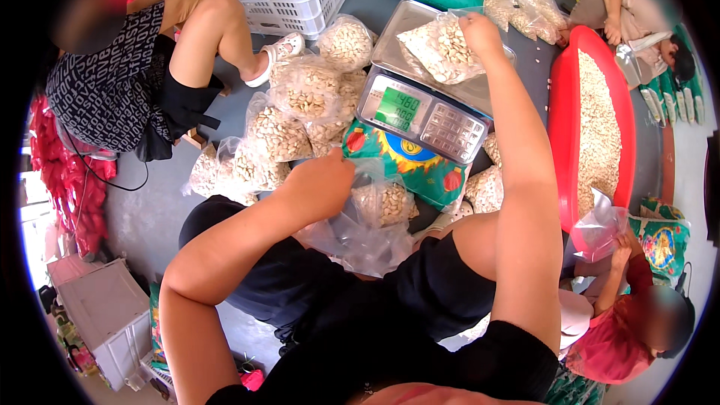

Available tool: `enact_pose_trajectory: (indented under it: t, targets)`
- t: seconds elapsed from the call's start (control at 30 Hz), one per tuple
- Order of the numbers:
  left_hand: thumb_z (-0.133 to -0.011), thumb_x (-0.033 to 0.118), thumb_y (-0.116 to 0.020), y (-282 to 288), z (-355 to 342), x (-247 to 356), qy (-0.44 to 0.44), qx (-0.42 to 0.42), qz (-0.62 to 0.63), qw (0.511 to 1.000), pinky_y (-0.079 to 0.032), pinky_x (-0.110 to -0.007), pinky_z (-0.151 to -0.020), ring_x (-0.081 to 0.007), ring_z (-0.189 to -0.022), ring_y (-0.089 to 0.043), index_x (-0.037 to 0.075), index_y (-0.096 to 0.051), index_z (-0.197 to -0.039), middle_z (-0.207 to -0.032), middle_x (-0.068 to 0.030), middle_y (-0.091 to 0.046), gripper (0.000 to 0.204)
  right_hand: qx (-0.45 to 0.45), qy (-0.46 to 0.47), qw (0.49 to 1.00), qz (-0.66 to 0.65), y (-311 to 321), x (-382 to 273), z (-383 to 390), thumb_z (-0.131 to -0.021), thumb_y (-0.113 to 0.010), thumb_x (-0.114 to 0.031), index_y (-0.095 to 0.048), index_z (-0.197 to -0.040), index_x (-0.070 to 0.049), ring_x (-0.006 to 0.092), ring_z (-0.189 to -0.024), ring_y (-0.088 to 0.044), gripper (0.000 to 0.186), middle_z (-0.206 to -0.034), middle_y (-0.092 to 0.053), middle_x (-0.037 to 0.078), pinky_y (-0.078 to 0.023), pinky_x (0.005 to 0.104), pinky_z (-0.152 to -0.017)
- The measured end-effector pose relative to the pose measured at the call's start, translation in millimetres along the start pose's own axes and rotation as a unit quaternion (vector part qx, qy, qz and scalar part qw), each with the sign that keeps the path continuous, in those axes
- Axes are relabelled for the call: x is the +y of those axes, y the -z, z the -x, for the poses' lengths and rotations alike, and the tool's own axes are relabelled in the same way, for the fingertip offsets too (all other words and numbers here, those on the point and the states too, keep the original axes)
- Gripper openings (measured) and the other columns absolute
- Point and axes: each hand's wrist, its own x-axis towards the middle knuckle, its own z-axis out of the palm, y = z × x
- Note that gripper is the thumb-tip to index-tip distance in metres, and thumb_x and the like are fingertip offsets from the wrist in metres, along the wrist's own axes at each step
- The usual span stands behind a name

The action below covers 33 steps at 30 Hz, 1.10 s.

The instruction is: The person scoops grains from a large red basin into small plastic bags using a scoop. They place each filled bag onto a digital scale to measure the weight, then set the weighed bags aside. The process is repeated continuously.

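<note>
A clear plastic bag of pale nuts or seeds (442, 46) rests tilted on the metal pan of a digital scale (424, 114). My right hand (480, 34) is closed on its upper right edge. Nearer me, above my lap, my left hand (330, 180) is closed at the mouth of another clear plastic bag (367, 236); its fingertips are partly hidden. Pale pieces in a bag (384, 204) show just beside that hand. Under the scale's front lies a green printed sack (409, 169). The scale's display is lit green.
Several filled bags (281, 131) are heaped left of the scale, below a white crate (289, 0). A red tub (631, 135) of pale pieces stands at the right. One person (112, 82) sits at the left; another (611, 345) holds a clear bag at lower right.
</note>
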Motion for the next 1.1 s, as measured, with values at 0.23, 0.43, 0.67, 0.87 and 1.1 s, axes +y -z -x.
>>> enact_pose_trajectory:
  t: [0.23, 0.43, 0.67, 0.87, 1.1]
  targets:
    - [-0.071, -0.007, -0.053, 4, -4, 4, 0.071, 0.022, 0.058, 0.995, -0.05, -0.045, -0.075, -0.0398, -0.087, -0.061, -0.001, -0.055, -0.098, -0.101, -0.0222, -0.052, 0.028, -0.083, -0.203, 0.839, -0.498, 52, -38, 36, -0.088, -0.053, -0.019, -0.053, -0.087, -0.005, 0.0101, -0.051, -0.046, 0.014, -0.072, -0.049, 0.003, -0.029, 0.0251, -0.036]
    - [-0.073, -0.004, -0.054, 0, -27, 9, 0.019, 0.096, 0.117, 0.988, -0.049, -0.044, -0.079, -0.0396, -0.091, -0.059, 0.001, -0.055, -0.101, -0.104, -0.0211, -0.052, 0.029, -0.074, -0.223, 0.747, -0.621, 69, -20, 42, -0.088, -0.053, -0.018, -0.052, -0.091, -0.004, 0.012, -0.051, -0.045, 0.015, -0.078, -0.05, 0.005, -0.031, 0.0254, -0.037]
    - [-0.075, 0.0, -0.056, -14, -51, 4, 0.071, 0.167, 0.198, 0.963, -0.047, -0.042, -0.083, -0.0381, -0.096, -0.057, 0.004, -0.056, -0.111, -0.108, -0.0187, -0.052, 0.036, -0.242, -0.234, 0.662, -0.67, 99, -94, 102, -0.087, -0.054, -0.02, -0.051, -0.081, -0.007, 0.008, -0.046, -0.043, 0.015, -0.071, -0.049, 0.002, -0.025, 0.0216, -0.031]
    - [-0.075, 0.001, -0.056, -5, -59, 7, 0.021, 0.258, 0.216, 0.942, -0.047, -0.041, -0.086, -0.0402, -0.097, -0.057, -0.001, -0.051, -0.125, -0.115, -0.0236, -0.051, 0.05, -0.465, -0.234, 0.637, -0.568, 77, -126, 194, -0.086, -0.055, -0.02, -0.051, -0.082, -0.007, 0.0084, -0.044, -0.041, 0.015, -0.071, -0.049, 0.003, -0.024, 0.022, -0.031]
    - [-0.074, -0.002, -0.054, -8, -43, 50, -0.04, 0.223, 0.229, 0.947, -0.047, -0.036, -0.092, -0.0394, -0.111, -0.053, 0.0, -0.046, -0.132, -0.125, -0.0224, -0.048, 0.059, -0.446, -0.297, 0.678, -0.503, 27, -122, 226, -0.091, -0.053, -0.031, -0.055, -0.098, -0.007, 0.0115, -0.048, -0.045, 0.025, -0.082, -0.054, 0.004, -0.027, 0.0268, -0.034]
